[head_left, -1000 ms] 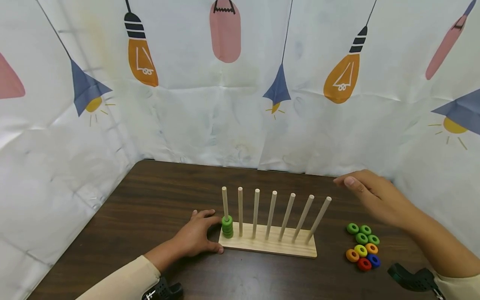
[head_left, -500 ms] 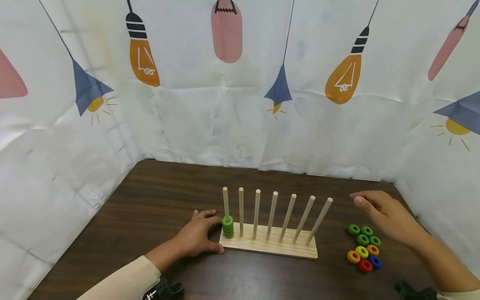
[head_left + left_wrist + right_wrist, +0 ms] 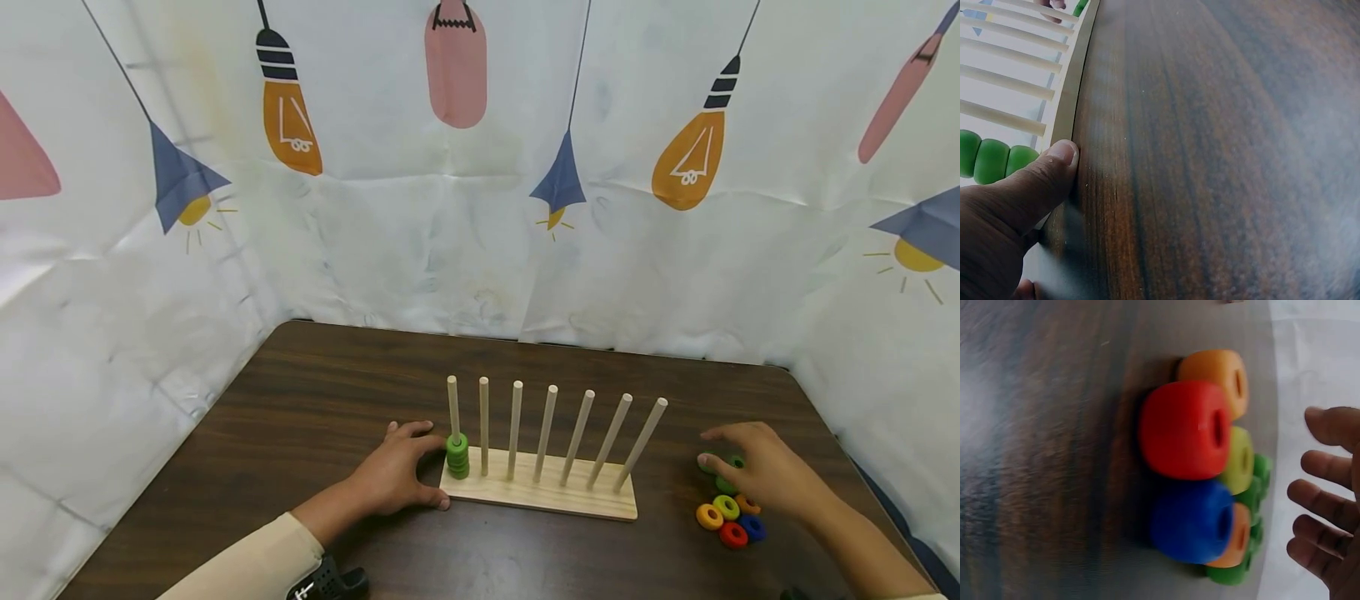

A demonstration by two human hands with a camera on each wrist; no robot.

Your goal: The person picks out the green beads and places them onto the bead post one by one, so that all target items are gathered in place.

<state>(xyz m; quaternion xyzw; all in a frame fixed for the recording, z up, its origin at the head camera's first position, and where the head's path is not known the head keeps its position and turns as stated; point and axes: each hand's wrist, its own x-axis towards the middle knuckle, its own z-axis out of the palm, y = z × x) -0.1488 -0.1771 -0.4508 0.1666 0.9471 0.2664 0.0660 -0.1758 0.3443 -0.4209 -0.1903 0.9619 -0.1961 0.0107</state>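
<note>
A pale wooden peg stand (image 3: 540, 489) with a row of upright pegs is on the table. Several green beads (image 3: 457, 457) are stacked on its leftmost peg. My left hand (image 3: 393, 475) grips the stand's left end, its thumb at the front edge; in the left wrist view the thumb (image 3: 1041, 178) presses the base beside the green beads. My right hand (image 3: 772, 467) hovers over the loose green beads (image 3: 726, 483), partly hiding them, its fingers apart with nothing between them. Nearer me lie a red bead (image 3: 733, 535), a blue bead (image 3: 752, 527), a yellow bead (image 3: 726, 507) and orange beads (image 3: 709, 517).
The dark wood-grain table (image 3: 360, 367) extends around the stand. A white cloth (image 3: 420, 275) printed with lamps and bulbs hangs behind it and along both sides. A black wrist strap (image 3: 326, 581) sits at the left sleeve.
My right hand has come down and toward me, from beyond the loose beads to over the green ones. The left hand keeps its place on the stand.
</note>
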